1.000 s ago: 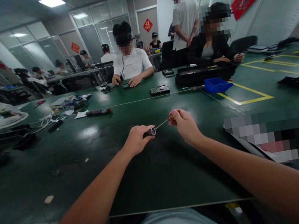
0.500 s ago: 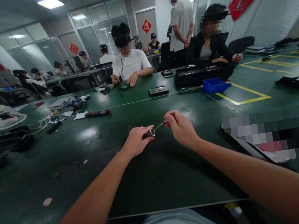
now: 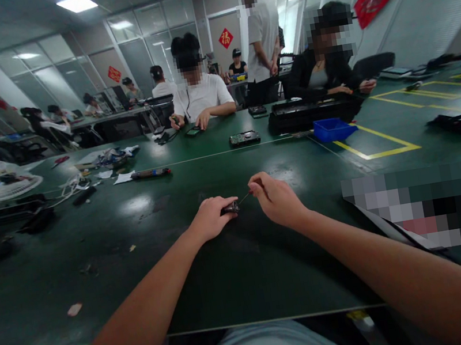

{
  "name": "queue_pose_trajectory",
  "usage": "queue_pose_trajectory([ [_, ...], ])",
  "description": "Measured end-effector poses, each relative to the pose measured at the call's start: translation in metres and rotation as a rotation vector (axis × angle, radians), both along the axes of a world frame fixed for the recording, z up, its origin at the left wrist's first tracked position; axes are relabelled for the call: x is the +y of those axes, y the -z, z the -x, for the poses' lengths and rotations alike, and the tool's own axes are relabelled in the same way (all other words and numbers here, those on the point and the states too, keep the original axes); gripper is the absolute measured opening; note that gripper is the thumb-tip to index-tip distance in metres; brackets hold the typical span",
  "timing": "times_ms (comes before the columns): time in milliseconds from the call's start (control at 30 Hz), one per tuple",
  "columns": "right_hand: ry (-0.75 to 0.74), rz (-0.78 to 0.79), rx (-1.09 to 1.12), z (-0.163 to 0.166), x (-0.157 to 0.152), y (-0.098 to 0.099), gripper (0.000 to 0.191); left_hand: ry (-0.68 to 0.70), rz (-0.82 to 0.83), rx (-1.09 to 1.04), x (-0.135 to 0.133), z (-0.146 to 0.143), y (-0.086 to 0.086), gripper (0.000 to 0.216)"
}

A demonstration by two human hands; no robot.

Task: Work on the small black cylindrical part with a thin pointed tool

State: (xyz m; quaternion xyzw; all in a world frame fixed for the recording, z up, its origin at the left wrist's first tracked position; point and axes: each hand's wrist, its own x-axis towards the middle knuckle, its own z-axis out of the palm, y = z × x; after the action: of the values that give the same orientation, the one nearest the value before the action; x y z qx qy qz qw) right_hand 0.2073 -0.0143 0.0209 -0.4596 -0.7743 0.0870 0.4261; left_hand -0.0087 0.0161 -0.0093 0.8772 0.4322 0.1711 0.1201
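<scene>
My left hand (image 3: pixel 210 217) is closed around a small dark cylinder (image 3: pixel 231 208), holding it just above the green table (image 3: pixel 141 268). Only the cylinder's right end shows past my fingers. My right hand (image 3: pixel 275 199) pinches the outer end of a thin metal pin (image 3: pixel 244 197) that points into the open end of the cylinder. Both hands sit close together at the middle of the table, a short gap between them.
A blue bin (image 3: pixel 331 129) and a black case (image 3: pixel 312 113) stand at the back right beside yellow floor-tape lines. A circuit board (image 3: pixel 245 138), a dark tool (image 3: pixel 151 173) and cable clutter lie farther back and left. Several people sit or stand across the table. A blurred object lies at right.
My right hand has moved left toward my left hand, and less of the thin pin shows between them. The standing person in the back has stepped left.
</scene>
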Motion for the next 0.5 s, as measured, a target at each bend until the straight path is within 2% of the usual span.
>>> queue_pose_trajectory([
  [333, 0.046, -0.011, 0.123, -0.0035, 0.0002, 0.0007, 0.019, -0.03, 0.051, -0.109, -0.0035, 0.0011, -0.0058, 0.041],
  [500, 0.065, -0.037, 0.176, -0.0043, -0.0034, -0.0045, 0.021, -0.098, 0.106, -0.254, -0.0065, 0.0002, -0.0096, 0.032],
])
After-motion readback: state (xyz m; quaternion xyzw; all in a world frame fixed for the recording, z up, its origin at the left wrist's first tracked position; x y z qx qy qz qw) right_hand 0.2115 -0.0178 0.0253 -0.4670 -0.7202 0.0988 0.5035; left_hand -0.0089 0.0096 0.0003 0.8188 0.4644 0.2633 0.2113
